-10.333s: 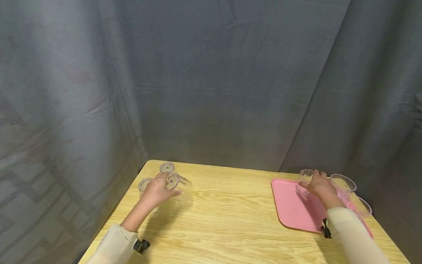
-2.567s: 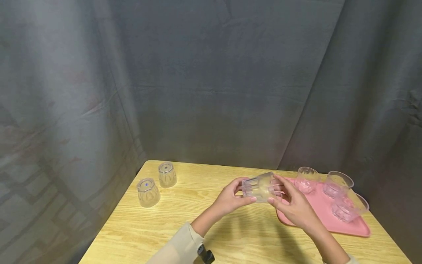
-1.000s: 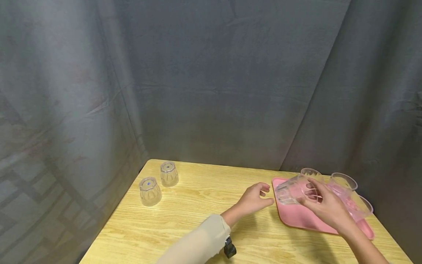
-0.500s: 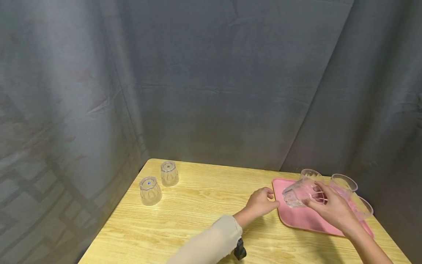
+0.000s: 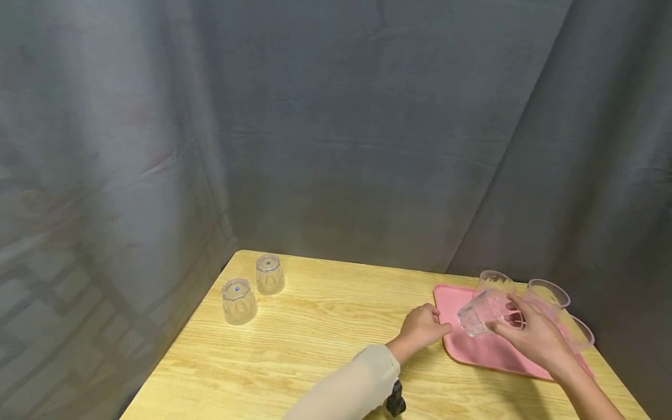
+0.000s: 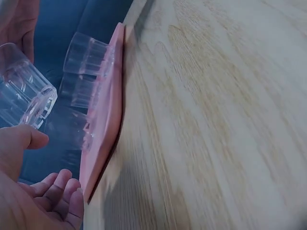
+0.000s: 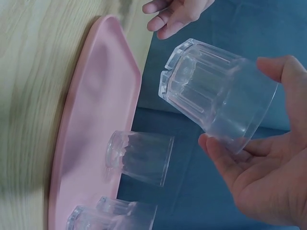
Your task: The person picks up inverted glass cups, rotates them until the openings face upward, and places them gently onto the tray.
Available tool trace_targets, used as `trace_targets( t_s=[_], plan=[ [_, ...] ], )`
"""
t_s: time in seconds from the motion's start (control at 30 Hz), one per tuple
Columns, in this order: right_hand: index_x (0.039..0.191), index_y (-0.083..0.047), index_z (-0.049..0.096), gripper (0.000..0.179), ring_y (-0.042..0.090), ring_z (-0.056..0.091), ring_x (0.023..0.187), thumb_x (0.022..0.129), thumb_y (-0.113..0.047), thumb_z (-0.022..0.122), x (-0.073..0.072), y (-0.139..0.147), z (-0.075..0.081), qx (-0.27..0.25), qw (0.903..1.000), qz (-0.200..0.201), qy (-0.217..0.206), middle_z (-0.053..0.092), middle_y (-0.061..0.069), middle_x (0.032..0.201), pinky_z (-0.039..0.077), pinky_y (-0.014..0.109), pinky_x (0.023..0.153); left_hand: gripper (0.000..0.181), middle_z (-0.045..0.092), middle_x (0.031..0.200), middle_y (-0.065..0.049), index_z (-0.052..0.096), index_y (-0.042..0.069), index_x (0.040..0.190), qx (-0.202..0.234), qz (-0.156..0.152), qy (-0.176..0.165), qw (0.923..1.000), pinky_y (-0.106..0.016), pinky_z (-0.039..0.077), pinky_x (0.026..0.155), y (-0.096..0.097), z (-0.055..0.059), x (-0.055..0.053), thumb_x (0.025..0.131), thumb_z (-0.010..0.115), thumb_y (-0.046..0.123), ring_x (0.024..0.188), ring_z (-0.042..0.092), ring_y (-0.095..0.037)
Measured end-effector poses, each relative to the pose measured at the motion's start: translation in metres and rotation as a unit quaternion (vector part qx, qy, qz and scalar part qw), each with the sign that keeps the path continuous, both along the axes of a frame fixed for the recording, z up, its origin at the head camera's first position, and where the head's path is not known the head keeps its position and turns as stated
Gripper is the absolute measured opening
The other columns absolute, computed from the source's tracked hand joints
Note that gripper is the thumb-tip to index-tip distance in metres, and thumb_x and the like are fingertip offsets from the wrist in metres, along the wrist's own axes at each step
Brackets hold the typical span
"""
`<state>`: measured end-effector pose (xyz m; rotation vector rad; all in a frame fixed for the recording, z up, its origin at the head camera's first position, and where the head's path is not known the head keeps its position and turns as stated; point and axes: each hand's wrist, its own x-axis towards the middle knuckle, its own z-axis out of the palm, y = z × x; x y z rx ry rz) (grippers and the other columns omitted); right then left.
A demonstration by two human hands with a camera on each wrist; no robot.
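Observation:
My right hand holds a clear plastic tumbler near its rim, between thumb and fingers. In the right wrist view the tumbler is tilted, its faceted base pointing away from the palm, and it hangs above the pink tray. My left hand hovers by the tray's left edge with loosely bent fingers and nothing in them; the left wrist view shows its thumb close to the tumbler's base. Three more clear tumblers stand upright on the tray: one at the back, two farther right.
Two clear tumblers, a nearer one and a farther one, stand upside down at the left of the wooden table. Grey curtains hang behind the table and along both sides.
Earlier the left hand gripped an upside-down tumbler at the left; then both hands held it mid-table. The left hand has let go, and the right has carried it over the tray, lower and rightward.

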<state>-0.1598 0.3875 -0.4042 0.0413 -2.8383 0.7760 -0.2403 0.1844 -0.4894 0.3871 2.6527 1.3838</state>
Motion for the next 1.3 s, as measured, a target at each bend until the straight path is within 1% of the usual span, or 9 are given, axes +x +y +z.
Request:
trace_targets(
  t_s=[0.07, 0.23, 0.4, 0.43, 0.57, 0.67, 0.83, 1.03, 1.3],
  plan=[
    [0.146, 0.016, 0.034, 0.091, 0.048, 0.063, 0.105, 0.088, -0.039, 0.078, -0.002, 0.002, -0.002, 0.0, 1.0, -0.002, 0.0, 0.058, 0.035, 0.124, 0.055, 0.053, 0.08, 0.038, 0.057, 0.069, 0.012, 0.072, 0.011, 0.11, -0.01, 0.0, 0.004, 0.9999, -0.02, 0.044, 0.062, 0.003, -0.002, -0.001, 0.079, 0.077, 0.031, 0.062, 0.049, -0.005],
    [0.146, 0.018, 0.033, 0.093, 0.049, 0.063, 0.103, 0.087, -0.039, 0.079, -0.005, 0.008, -0.007, 0.004, 1.0, -0.006, -0.002, 0.057, 0.038, 0.123, 0.055, 0.056, 0.08, 0.034, 0.053, 0.069, 0.008, 0.071, 0.009, 0.103, -0.036, 0.007, 0.016, 0.9992, -0.021, 0.044, 0.062, 0.008, -0.006, -0.003, 0.078, 0.078, 0.031, 0.063, 0.048, -0.008],
    [0.143, 0.021, 0.035, 0.091, 0.047, 0.064, 0.1, 0.086, -0.035, 0.08, -0.007, 0.013, -0.012, 0.01, 0.9999, -0.004, 0.002, 0.058, 0.038, 0.12, 0.055, 0.052, 0.078, 0.024, 0.051, 0.069, 0.007, 0.067, 0.011, 0.085, -0.05, 0.011, 0.02, 0.9985, -0.023, 0.04, 0.056, 0.011, -0.012, -0.006, 0.077, 0.078, 0.03, 0.061, 0.045, -0.009],
    [0.143, 0.021, 0.034, 0.091, 0.048, 0.064, 0.1, 0.086, -0.034, 0.08, -0.007, 0.013, -0.012, 0.007, 1.0, -0.003, -0.001, 0.057, 0.039, 0.12, 0.055, 0.054, 0.079, 0.023, 0.05, 0.069, 0.007, 0.064, 0.012, 0.081, -0.051, 0.01, 0.02, 0.9985, -0.023, 0.039, 0.055, 0.012, -0.013, -0.006, 0.077, 0.078, 0.029, 0.06, 0.044, -0.009],
    [0.142, 0.02, 0.035, 0.09, 0.049, 0.063, 0.101, 0.086, -0.035, 0.08, -0.008, 0.015, -0.016, 0.002, 0.9999, -0.002, -0.012, 0.055, 0.04, 0.122, 0.055, 0.058, 0.079, 0.03, 0.045, 0.065, 0.005, 0.053, 0.015, 0.068, -0.057, 0.009, 0.015, 0.9982, -0.026, 0.034, 0.049, 0.013, -0.017, -0.006, 0.077, 0.079, 0.027, 0.056, 0.04, -0.011],
    [0.142, 0.019, 0.036, 0.09, 0.049, 0.062, 0.101, 0.086, -0.036, 0.08, -0.009, 0.016, -0.017, 0.006, 0.9998, -0.005, -0.02, 0.054, 0.04, 0.123, 0.054, 0.059, 0.079, 0.034, 0.044, 0.062, 0.004, 0.05, 0.016, 0.066, -0.064, 0.009, 0.008, 0.9979, -0.026, 0.032, 0.047, 0.014, -0.019, -0.006, 0.077, 0.08, 0.028, 0.054, 0.038, -0.012],
    [0.142, 0.018, 0.036, 0.091, 0.05, 0.062, 0.103, 0.085, -0.038, 0.08, -0.01, 0.019, -0.019, 0.014, 0.9995, -0.008, -0.026, 0.053, 0.04, 0.125, 0.054, 0.06, 0.08, 0.033, 0.045, 0.064, 0.004, 0.051, 0.014, 0.068, -0.071, 0.009, -0.001, 0.9974, -0.026, 0.034, 0.049, 0.015, -0.019, -0.005, 0.078, 0.08, 0.028, 0.056, 0.039, -0.013],
    [0.14, 0.017, 0.038, 0.09, 0.051, 0.062, 0.102, 0.084, -0.038, 0.081, -0.01, 0.023, -0.022, 0.023, 0.9994, -0.013, -0.022, 0.053, 0.041, 0.125, 0.054, 0.06, 0.078, 0.032, 0.046, 0.064, 0.003, 0.051, 0.014, 0.067, -0.084, 0.007, 0.007, 0.9964, -0.026, 0.035, 0.048, 0.02, -0.02, -0.003, 0.078, 0.079, 0.026, 0.055, 0.039, -0.012],
    [0.14, 0.017, 0.038, 0.09, 0.05, 0.063, 0.102, 0.085, -0.04, 0.08, -0.011, 0.028, -0.026, 0.033, 0.9988, -0.019, -0.032, 0.052, 0.041, 0.125, 0.053, 0.059, 0.076, 0.026, 0.05, 0.07, 0.002, 0.057, 0.011, 0.076, -0.088, 0.002, 0.004, 0.9961, -0.026, 0.038, 0.053, 0.02, -0.021, -0.002, 0.077, 0.079, 0.024, 0.06, 0.042, -0.013]
  ],
)
